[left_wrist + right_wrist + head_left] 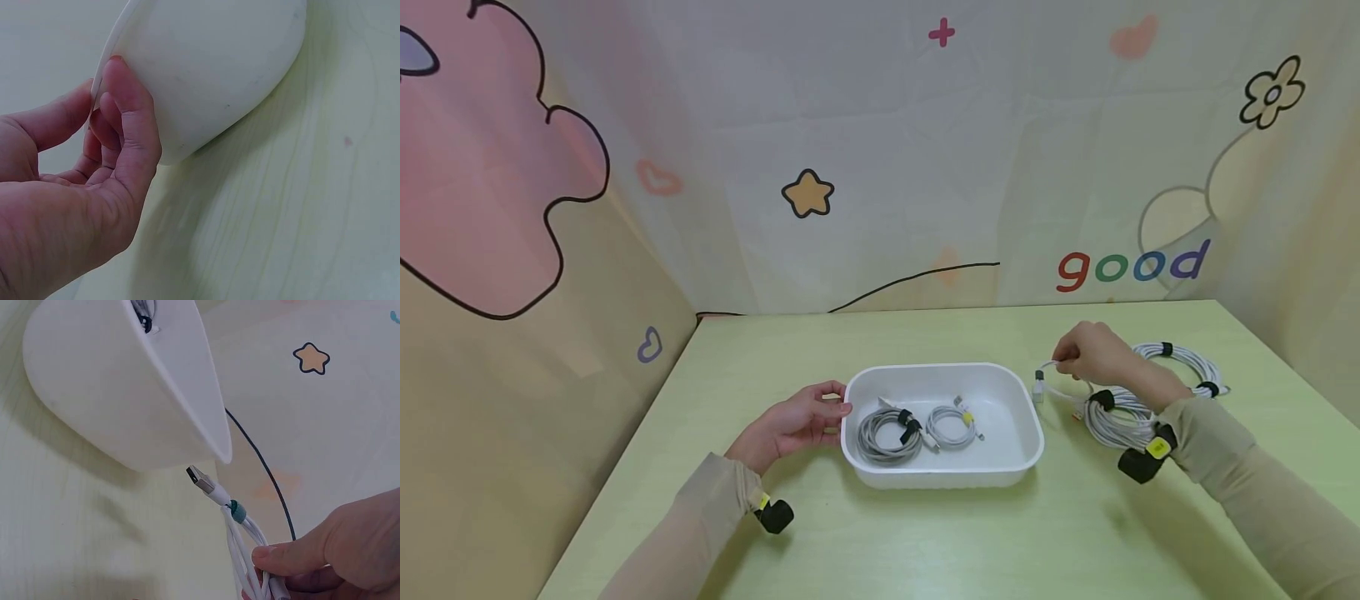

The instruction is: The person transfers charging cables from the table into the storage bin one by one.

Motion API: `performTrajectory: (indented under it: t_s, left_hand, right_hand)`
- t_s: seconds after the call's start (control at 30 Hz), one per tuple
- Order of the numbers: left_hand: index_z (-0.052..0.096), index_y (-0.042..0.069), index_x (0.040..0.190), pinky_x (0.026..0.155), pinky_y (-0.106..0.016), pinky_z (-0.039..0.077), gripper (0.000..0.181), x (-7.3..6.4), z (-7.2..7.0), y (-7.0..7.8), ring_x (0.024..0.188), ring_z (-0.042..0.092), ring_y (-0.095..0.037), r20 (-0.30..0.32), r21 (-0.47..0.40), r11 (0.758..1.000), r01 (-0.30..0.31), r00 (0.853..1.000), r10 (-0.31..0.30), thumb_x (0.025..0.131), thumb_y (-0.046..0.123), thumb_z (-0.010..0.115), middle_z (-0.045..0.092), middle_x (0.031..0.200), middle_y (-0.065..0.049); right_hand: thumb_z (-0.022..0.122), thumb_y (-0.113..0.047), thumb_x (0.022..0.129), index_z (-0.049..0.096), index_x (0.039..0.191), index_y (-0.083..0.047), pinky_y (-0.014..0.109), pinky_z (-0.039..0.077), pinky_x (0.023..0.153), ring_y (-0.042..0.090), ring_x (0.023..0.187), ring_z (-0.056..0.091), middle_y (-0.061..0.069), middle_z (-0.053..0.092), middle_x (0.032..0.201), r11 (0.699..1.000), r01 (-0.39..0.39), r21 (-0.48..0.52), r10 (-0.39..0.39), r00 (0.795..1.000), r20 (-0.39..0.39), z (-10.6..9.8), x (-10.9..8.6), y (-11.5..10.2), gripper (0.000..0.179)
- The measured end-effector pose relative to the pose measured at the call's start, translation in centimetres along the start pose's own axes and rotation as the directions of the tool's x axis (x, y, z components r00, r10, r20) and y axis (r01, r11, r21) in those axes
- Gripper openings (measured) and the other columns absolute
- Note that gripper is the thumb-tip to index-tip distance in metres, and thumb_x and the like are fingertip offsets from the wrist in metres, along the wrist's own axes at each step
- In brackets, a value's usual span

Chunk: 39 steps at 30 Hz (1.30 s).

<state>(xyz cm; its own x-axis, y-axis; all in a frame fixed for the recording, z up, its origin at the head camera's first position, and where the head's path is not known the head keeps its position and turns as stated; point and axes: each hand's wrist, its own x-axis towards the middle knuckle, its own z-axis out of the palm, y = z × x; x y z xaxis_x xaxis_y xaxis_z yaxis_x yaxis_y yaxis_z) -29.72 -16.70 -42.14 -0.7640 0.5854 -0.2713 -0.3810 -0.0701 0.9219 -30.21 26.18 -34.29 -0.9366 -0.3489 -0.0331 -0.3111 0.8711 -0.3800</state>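
A white plastic bin (943, 481) sits on the table with a grey coiled cable (880, 454) and a smaller white coiled cable (934, 417) inside. My left hand (801, 421) pinches its left rim, thumb inside and fingers against the outer wall (206, 81). To the right of the bin, my right hand (1093, 354) pinches a white USB cable (240, 550), bundled with a dark green tie (238, 512). The cable's metal USB plug (200, 479) points toward the bin's right end, just outside the rim.
Under and beside my right forearm lie a thick white cable coil (1116, 429) with a black strap and another white coil (1198, 362) behind it. A printed curtain (880, 125) stands along the table's back edge. Wrist cameras (775, 517) hang below both wrists.
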Motion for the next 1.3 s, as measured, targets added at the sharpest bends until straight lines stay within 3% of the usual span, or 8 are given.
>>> performTrajectory:
  t_s: [0.43, 0.7, 0.93, 1.3]
  left_hand:
    - [0.045, 0.01, 0.108, 0.07, -0.029, 0.056, 0.015, -0.1, 0.0, 0.1, 0.08, 0.062, -0.011, -0.001, -0.001, 1.0, 0.002, 1.0, -0.002, 0.097, 0.003, 0.052, 0.06, 0.09, 0.001]
    - [0.045, 0.01, 0.108, 0.07, -0.029, 0.057, 0.015, 0.0, -0.1, 0.0, 0.079, 0.062, -0.01, 0.005, -0.003, 1.0, 0.004, 1.0, -0.004, 0.097, 0.003, 0.051, 0.063, 0.087, 0.003]
    - [0.045, 0.01, 0.108, 0.069, -0.029, 0.057, 0.014, -0.1, 0.1, 0.1, 0.078, 0.061, -0.01, 0.006, -0.002, 1.0, 0.002, 1.0, -0.002, 0.097, 0.003, 0.05, 0.063, 0.087, 0.003]
    - [0.044, 0.01, 0.108, 0.069, -0.029, 0.056, 0.014, 0.0, 0.0, 0.1, 0.078, 0.06, -0.01, -0.006, -0.006, 1.0, 0.013, 1.0, -0.013, 0.097, 0.002, 0.05, 0.061, 0.089, 0.002]
  right_hand:
    - [0.066, -0.003, 0.087, 0.071, 0.094, 0.002, 0.026, 0.053, 0.06, 0.014, 0.066, 0.057, 0.006, 0.068, 0.077, 0.998, 0.029, 0.046, -0.029, 1.0, -0.01, -1.0, -0.2, -3.0, 0.009]
    - [0.067, -0.002, 0.087, 0.072, 0.094, 0.002, 0.023, 0.05, 0.058, 0.013, 0.063, 0.055, 0.005, 0.066, 0.074, 0.993, 0.068, 0.091, -0.07, 0.997, 0.016, -0.1, -0.2, -4.8, 0.009]
    - [0.068, -0.001, 0.086, 0.072, 0.095, 0.002, 0.023, 0.052, 0.06, 0.013, 0.066, 0.056, 0.009, 0.069, 0.08, 0.987, 0.108, 0.118, -0.113, 0.993, 0.034, 0.8, 0.1, -6.3, 0.011]
    - [0.069, 0.0, 0.084, 0.071, 0.095, 0.004, 0.022, 0.05, 0.06, 0.012, 0.067, 0.056, 0.007, 0.069, 0.078, 0.977, 0.161, 0.137, -0.17, 0.984, 0.054, 2.0, 0.4, -7.3, 0.011]
